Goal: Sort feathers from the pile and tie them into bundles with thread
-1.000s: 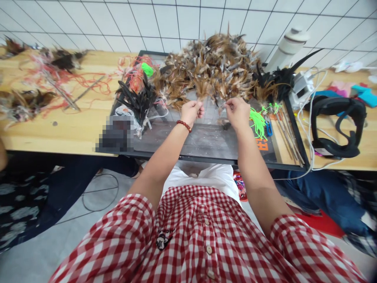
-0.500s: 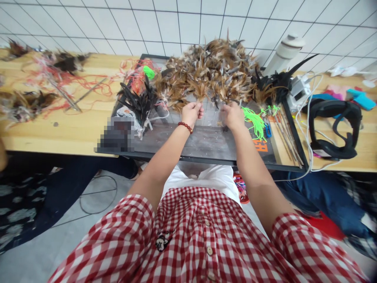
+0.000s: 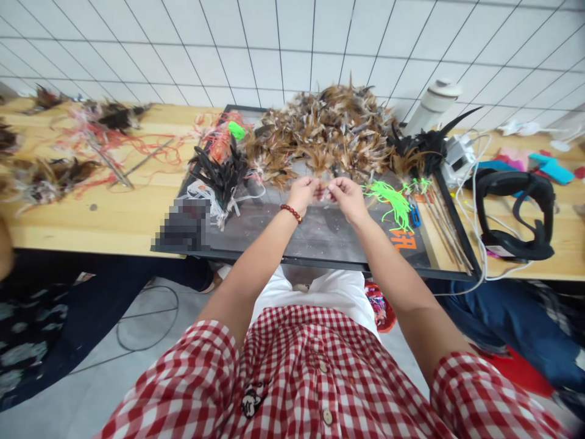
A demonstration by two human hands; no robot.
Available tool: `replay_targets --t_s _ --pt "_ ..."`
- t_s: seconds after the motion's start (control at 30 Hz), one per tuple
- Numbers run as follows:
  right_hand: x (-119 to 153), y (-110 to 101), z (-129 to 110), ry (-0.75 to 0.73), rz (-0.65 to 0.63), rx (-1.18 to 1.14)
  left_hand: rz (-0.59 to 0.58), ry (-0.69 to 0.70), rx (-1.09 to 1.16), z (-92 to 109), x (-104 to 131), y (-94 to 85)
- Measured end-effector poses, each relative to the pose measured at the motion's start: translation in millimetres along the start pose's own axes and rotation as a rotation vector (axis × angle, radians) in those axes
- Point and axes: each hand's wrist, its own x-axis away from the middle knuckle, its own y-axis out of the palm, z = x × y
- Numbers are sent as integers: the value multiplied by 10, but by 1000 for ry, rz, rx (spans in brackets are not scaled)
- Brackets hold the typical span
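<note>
My left hand point(image 3: 305, 195), with a dark red bead bracelet on its wrist, is closed in a pinch at the base of a small bunch of brown feathers point(image 3: 319, 161). Right beside it, my right hand point(image 3: 348, 197) has thumb and forefinger pressed together near the feathers' lower ends; whatever is between them is too small to make out. Just behind both hands rises a big pile of brown feathers point(image 3: 338, 119). Bright green strings point(image 3: 390, 200) lie to the right of my right hand. Black feathers point(image 3: 222, 171) lie to the left.
A black-rimmed tray point(image 3: 274, 241) sits on the wooden table. Thin sticks point(image 3: 445, 225) lie at its right side. Beyond are a white bottle point(image 3: 432, 103), a white charger point(image 3: 458, 152) with cables and a black headset point(image 3: 516, 213). Red strings point(image 3: 155, 149) trail leftward. People sit on both sides.
My right hand has come leftward to meet my left hand, its fingers now pinched near the feathers. The left hand has shifted slightly right with the bunch. The view has tilted up a little.
</note>
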Motion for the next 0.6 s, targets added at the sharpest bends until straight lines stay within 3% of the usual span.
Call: replay_targets --t_s 0.1,0.27,0.47,0.6 --pt "33 22 -18 41 54 -140 -25 -62 -29 22 58 11" --pt "13 -46 -28 -9 180 -129 -85 -93 -71 25 87 18" --pt "6 -6 7 -8 247 -127 -129 -99 -108 11 86 14" --pt "-8 -4 39 -43 227 -54 -145 -76 -178 -10 81 21"
